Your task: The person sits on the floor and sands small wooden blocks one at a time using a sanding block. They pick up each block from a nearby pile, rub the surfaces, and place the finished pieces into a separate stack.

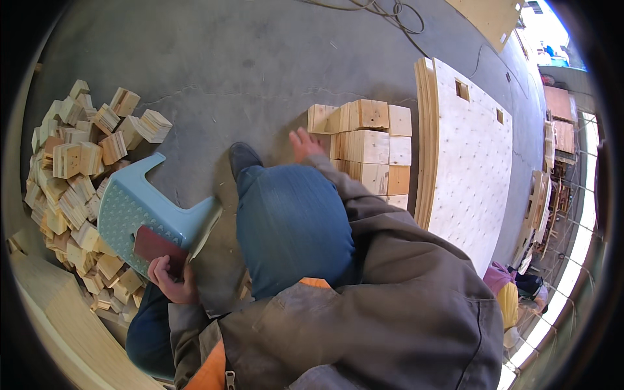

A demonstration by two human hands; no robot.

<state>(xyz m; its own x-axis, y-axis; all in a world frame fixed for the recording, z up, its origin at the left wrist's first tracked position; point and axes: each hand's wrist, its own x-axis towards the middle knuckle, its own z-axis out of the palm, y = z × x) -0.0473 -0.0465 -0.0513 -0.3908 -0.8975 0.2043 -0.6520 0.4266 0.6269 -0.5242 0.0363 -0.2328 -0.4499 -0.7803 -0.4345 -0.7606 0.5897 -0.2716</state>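
Note:
My left hand [172,279] is closed on the lower edge of a dark red flat rectangular piece [158,248]; its material I cannot make out. That piece lies against the studded top of a light blue plastic stool [132,207], which is tipped on its side. Out to the right, my right hand [305,144] has its fingers apart, with nothing seen in them. It is beside the left side of a neat stack of wooden blocks [372,147]; whether it touches them is hard to tell.
At the left is a loose heap of wooden blocks [83,156]. Large plywood sheets [471,149] stand right of the neat stack. A cable [396,14] lies on the grey concrete floor [214,58]. My dark shoe [244,158] is between the stool and the stack.

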